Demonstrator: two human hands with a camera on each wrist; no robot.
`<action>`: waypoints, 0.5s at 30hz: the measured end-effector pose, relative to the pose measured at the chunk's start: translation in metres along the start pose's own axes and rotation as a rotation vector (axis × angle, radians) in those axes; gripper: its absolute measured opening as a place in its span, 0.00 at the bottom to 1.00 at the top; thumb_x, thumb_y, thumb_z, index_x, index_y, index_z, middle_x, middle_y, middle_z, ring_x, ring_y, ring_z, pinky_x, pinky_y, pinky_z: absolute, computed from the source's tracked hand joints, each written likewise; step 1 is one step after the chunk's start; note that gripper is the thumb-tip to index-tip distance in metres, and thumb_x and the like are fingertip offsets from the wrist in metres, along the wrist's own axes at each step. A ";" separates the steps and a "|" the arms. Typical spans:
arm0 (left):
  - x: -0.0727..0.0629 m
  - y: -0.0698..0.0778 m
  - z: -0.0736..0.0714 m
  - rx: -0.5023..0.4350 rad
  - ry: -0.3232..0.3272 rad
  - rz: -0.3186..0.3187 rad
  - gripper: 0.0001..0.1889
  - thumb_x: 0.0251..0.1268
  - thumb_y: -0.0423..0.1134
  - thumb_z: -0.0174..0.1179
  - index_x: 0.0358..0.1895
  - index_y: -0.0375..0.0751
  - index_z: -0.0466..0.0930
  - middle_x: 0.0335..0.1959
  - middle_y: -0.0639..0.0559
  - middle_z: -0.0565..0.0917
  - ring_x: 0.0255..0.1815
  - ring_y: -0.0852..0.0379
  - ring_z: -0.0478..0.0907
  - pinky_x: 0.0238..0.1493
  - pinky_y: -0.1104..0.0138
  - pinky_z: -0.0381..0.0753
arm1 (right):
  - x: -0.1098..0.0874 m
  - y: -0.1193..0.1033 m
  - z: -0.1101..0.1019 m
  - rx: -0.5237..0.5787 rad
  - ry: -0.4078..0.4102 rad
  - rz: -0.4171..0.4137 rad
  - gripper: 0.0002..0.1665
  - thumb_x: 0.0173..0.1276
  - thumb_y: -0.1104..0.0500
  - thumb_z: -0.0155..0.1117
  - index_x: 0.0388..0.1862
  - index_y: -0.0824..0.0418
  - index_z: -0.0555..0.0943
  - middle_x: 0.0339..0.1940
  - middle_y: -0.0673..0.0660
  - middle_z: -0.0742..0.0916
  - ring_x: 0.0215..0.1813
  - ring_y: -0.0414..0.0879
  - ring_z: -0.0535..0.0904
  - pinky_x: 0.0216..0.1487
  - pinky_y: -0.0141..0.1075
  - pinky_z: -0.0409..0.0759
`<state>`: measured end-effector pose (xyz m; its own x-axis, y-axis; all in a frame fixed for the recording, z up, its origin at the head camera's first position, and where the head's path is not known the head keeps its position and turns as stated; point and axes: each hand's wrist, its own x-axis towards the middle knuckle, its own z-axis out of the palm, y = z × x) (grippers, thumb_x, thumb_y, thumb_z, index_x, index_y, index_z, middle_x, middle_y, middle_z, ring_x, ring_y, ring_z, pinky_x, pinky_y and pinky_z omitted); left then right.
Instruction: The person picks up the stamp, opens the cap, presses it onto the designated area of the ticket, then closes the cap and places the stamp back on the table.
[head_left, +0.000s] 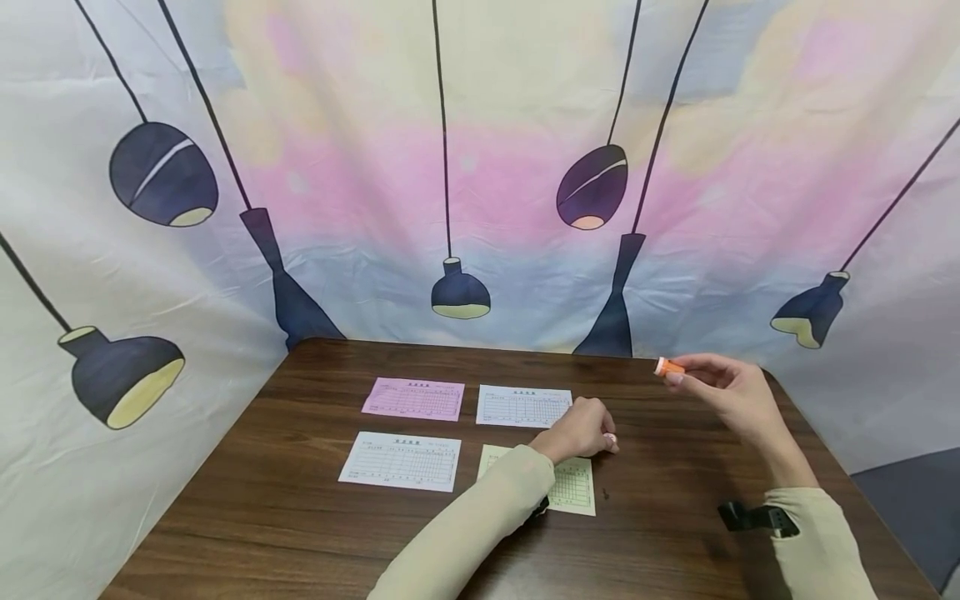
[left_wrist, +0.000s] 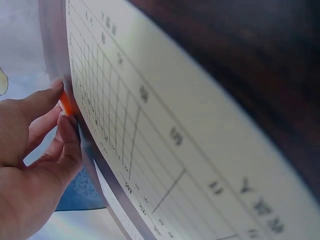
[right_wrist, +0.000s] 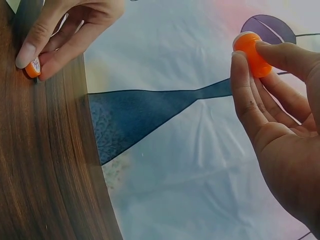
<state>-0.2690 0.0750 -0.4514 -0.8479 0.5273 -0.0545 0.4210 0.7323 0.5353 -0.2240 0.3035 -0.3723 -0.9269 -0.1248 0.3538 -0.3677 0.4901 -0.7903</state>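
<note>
Pinches a small orange piece (right_wrist: 33,70) between thumb and fingertips of the left hand (head_left: 576,427), digits bent and closed to the piece's width. Holds an orange cylinder (right_wrist: 254,56) in the right hand (head_left: 735,393), gripped between thumb and fingers, parted only by its thickness. On the small piece, shows a pale printed face, marks illegible; on the cylinder, a white rim at one end. Measured from the yellow form (head_left: 573,489), find the small piece just past its far right corner, on or low over the wooden table (head_left: 660,533), cannot tell which; find the cylinder farther right and beyond, raised clear. Reaches with the left sleeve (head_left: 480,521) across the yellow form; lifts with the right sleeve (head_left: 821,546) well to its right.
</note>
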 end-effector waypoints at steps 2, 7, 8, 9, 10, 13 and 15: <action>0.001 0.000 0.001 0.011 0.006 -0.001 0.05 0.73 0.40 0.68 0.38 0.50 0.94 0.32 0.63 0.92 0.34 0.68 0.83 0.35 0.76 0.80 | 0.000 0.000 0.000 0.002 -0.001 -0.006 0.18 0.75 0.59 0.70 0.58 0.69 0.84 0.39 0.33 0.91 0.39 0.33 0.91 0.41 0.26 0.88; 0.001 0.001 0.002 0.024 0.017 0.006 0.04 0.69 0.43 0.72 0.38 0.51 0.94 0.34 0.61 0.92 0.30 0.68 0.80 0.33 0.76 0.78 | -0.001 -0.001 0.000 0.012 -0.009 -0.012 0.18 0.74 0.60 0.70 0.58 0.69 0.84 0.39 0.33 0.91 0.40 0.34 0.91 0.41 0.26 0.88; 0.001 0.001 0.002 0.022 0.015 0.010 0.04 0.69 0.43 0.72 0.38 0.50 0.94 0.34 0.61 0.92 0.30 0.68 0.80 0.32 0.76 0.78 | -0.001 -0.001 0.000 0.017 -0.011 -0.013 0.18 0.74 0.60 0.70 0.58 0.69 0.84 0.40 0.33 0.91 0.40 0.34 0.91 0.42 0.26 0.88; 0.001 0.001 0.002 0.022 0.018 0.015 0.04 0.69 0.43 0.72 0.39 0.50 0.94 0.35 0.60 0.92 0.30 0.68 0.80 0.32 0.77 0.78 | -0.001 -0.001 0.001 0.017 -0.011 -0.012 0.18 0.74 0.60 0.71 0.58 0.69 0.84 0.40 0.33 0.92 0.40 0.34 0.91 0.42 0.26 0.88; 0.001 0.000 0.002 0.025 0.024 0.021 0.04 0.69 0.43 0.72 0.40 0.49 0.94 0.35 0.60 0.92 0.30 0.68 0.80 0.32 0.77 0.78 | -0.001 -0.001 0.001 0.013 -0.010 -0.011 0.18 0.74 0.60 0.71 0.57 0.69 0.84 0.40 0.33 0.92 0.40 0.34 0.91 0.41 0.26 0.88; 0.001 -0.002 0.002 0.036 0.037 0.038 0.07 0.67 0.44 0.74 0.42 0.48 0.94 0.37 0.59 0.93 0.32 0.68 0.81 0.34 0.77 0.78 | -0.001 -0.001 0.002 0.012 -0.012 -0.004 0.18 0.74 0.59 0.71 0.58 0.67 0.85 0.39 0.34 0.92 0.40 0.34 0.91 0.41 0.27 0.88; 0.001 -0.004 0.003 0.037 0.051 0.050 0.09 0.65 0.45 0.75 0.45 0.47 0.94 0.39 0.58 0.93 0.34 0.68 0.82 0.35 0.78 0.79 | -0.002 -0.001 0.003 0.007 -0.015 -0.001 0.19 0.74 0.58 0.72 0.58 0.67 0.85 0.39 0.35 0.92 0.39 0.34 0.91 0.41 0.27 0.88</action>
<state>-0.2704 0.0737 -0.4560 -0.8404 0.5418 0.0147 0.4739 0.7214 0.5049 -0.2222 0.3008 -0.3732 -0.9277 -0.1381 0.3468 -0.3687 0.4843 -0.7935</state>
